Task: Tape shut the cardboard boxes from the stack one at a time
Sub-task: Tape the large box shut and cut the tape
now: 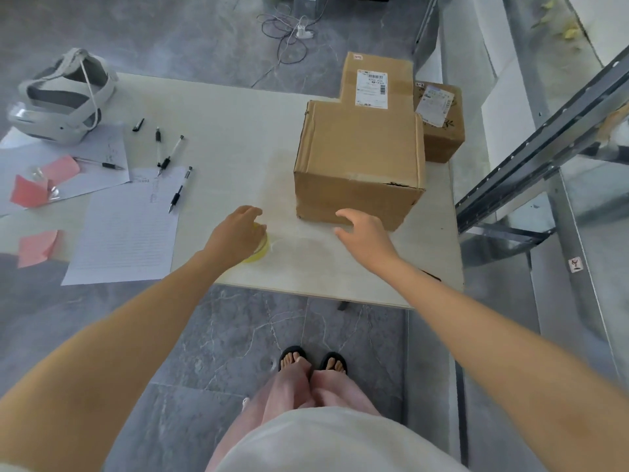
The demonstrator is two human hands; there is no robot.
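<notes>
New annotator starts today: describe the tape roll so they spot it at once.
On the pale table, find the big cardboard box near the front edge. Left of it, partly under the left hand, lies the tape roll. It is the only round, yellowish thing; around it are flat paper, pens and brown boxes.

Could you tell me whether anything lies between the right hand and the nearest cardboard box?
Nothing visible: the open right hand is at the front face of the nearest box. The left hand covers the tape roll.
</notes>
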